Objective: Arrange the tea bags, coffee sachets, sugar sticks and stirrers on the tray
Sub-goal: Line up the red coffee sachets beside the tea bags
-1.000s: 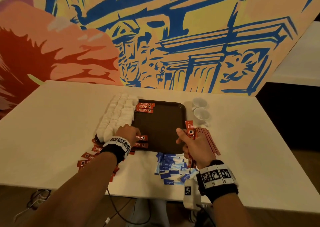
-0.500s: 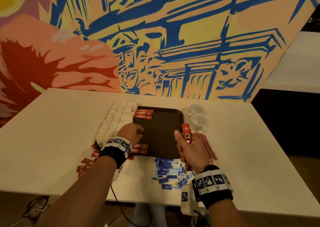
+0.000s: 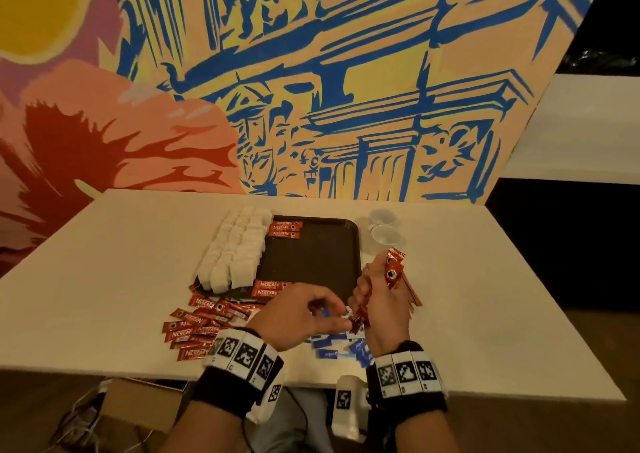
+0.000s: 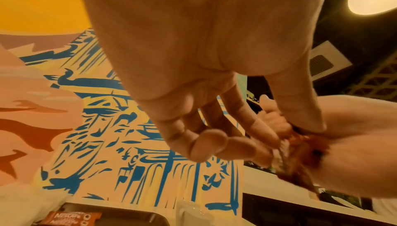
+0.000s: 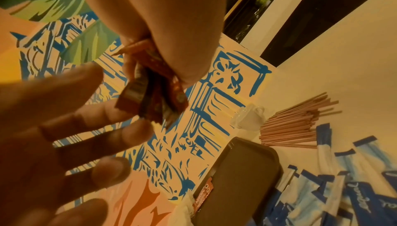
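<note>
A dark brown tray (image 3: pixel 311 255) lies mid-table with red coffee sachets at its far left corner (image 3: pixel 285 230) and two at its near left corner (image 3: pixel 272 288). My right hand (image 3: pixel 377 300) grips an upright bundle of red coffee sachets (image 3: pixel 393 269) just right of the tray's near corner. My left hand (image 3: pixel 341 317) has come across and pinches the bundle's lower end with thumb and fingertips (image 4: pixel 300 128). The right wrist view shows the bundle (image 5: pixel 150 100) fanned below my right hand. White tea bags (image 3: pixel 235 248) lie in rows along the tray's left side.
Loose red sachets (image 3: pixel 201 324) are scattered near the front left of the tray. Blue sugar sticks (image 5: pixel 343 178) lie under my hands by the front edge. Thin stirrers (image 5: pixel 296 124) are piled right of the tray, and two white cups (image 3: pixel 384 231) stand behind them.
My left hand left the tray's near left corner and moved right to the bundle in my right hand. The right hand tilted the bundle and drew it slightly nearer.
</note>
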Demonstrator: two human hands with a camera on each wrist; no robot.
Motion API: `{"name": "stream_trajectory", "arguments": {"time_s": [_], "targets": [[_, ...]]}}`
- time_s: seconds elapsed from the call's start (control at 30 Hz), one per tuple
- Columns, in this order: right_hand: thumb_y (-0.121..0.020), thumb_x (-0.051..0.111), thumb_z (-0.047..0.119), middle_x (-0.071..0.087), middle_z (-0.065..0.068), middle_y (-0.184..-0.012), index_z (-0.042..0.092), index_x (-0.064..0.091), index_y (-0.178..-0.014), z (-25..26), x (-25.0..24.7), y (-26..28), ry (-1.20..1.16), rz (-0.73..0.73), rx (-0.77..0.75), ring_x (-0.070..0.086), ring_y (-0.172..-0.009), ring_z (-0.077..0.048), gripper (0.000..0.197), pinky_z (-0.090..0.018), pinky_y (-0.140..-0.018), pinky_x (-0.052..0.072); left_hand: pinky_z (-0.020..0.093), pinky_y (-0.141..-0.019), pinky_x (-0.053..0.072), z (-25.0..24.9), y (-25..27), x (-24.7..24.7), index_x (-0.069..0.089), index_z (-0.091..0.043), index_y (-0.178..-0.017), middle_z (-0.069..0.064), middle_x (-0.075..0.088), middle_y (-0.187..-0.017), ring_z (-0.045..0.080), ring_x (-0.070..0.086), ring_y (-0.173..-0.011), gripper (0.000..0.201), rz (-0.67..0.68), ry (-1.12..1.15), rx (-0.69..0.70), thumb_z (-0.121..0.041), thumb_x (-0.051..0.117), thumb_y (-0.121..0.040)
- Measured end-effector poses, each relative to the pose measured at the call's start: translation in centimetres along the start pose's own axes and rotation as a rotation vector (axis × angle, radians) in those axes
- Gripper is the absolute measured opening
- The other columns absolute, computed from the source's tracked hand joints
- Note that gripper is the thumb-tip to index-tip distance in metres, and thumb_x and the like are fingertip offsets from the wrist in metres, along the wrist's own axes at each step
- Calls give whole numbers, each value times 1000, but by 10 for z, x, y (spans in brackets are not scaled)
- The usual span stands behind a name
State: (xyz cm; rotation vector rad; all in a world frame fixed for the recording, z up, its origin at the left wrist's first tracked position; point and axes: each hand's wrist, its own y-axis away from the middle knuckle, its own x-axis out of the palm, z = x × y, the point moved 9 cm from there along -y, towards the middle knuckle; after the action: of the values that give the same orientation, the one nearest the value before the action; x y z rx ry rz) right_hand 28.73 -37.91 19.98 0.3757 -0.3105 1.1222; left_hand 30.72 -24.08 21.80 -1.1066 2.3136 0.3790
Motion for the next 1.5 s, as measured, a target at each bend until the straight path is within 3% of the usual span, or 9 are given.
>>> {"name": "stream_trajectory", "arguments": {"time_s": [0.13, 0.33, 0.6, 0.77, 1.07, 1.13, 1.23, 1.4, 1.5], "targets": [[-86, 57, 64, 40, -2, -57, 19, 47, -60, 1, 3, 3, -79, -52, 21, 37, -49, -15, 53, -31, -49, 33, 22, -72, 50, -8, 2, 5, 70, -30, -83, -18, 68, -81, 0, 60, -74, 22, -79, 46, 25, -45, 83, -75], [-87, 57, 66, 42, -2, -54, 19, 48, -57, 9, 10, -4, -168, -138, 35, 39, -46, -14, 56, -29, -48, 35, 27, -74, 56, -16, -3, -7, 73, -25, -89, -8, 71, -83, 13, 66, -78, 14, -174, 85, 58, -33, 80, -82], [-89, 58, 65, 44, 0, -57, 18, 47, -66, 5, 22, -28, -276, -209, 127, 38, -47, -13, 53, -27, -44, 35, 17, -75, 52, -14, -14, -26, 74, -24, -94, -12, 73, -86, 4, 67, -80, 14, -237, 103, 78, -26, 81, -83], [-92, 57, 61, 45, 2, -56, 18, 49, -71, 7, 26, -35, -344, -193, 135, 38, -46, -12, 48, -26, -46, 35, 25, -77, 57, -7, -14, -33, 78, -23, -99, -11, 74, -86, 9, 69, -81, 14, -263, 127, 87, -21, 78, -85], [-92, 60, 58, 64, -2, -65, 9, 61, -96, 0, -3, -48, -368, -355, 134, 62, -56, -14, 49, -30, -62, 57, 28, -75, 57, 7, -2, -67, 74, -29, -97, -13, 67, -92, 10, 64, -83, 11, -513, 9, 106, -21, 74, -89], [-92, 60, 59, 59, -1, -62, 11, 60, -87, 0, -11, -52, -300, -367, 127, 55, -52, -13, 48, -27, -53, 51, 22, -75, 55, 11, 3, -77, 73, -32, -98, -14, 66, -94, 6, 64, -85, 13, -587, -19, 102, -22, 73, -89], [-93, 63, 55, 49, 3, -54, 15, 57, -75, -1, -10, -55, -163, -299, 156, 42, -43, -11, 44, -24, -40, 38, 9, -74, 47, 8, 8, -88, 76, -30, -101, -15, 63, -96, 0, 60, -89, 15, -701, -91, 128, -22, 74, -89], [-78, 70, 58, 53, 4, -65, 8, 68, -107, 0, 23, -50, 30, 44, 187, 37, -45, -6, 58, -20, -39, 31, 2, -76, 43, 5, 10, -96, 78, -22, -103, -15, 56, -106, -8, 54, -94, 18, -792, -247, 196, -18, 76, -86], [-83, 78, 42, 66, -1, -76, 10, 69, -99, -4, 32, -47, 172, 140, 237, 39, -45, -7, 37, -20, -40, 32, 7, -77, 43, 5, 8, -97, 79, -23, -103, -9, 58, -114, -2, 53, -94, 19, -781, -325, 229, -18, 76, -85]]}}
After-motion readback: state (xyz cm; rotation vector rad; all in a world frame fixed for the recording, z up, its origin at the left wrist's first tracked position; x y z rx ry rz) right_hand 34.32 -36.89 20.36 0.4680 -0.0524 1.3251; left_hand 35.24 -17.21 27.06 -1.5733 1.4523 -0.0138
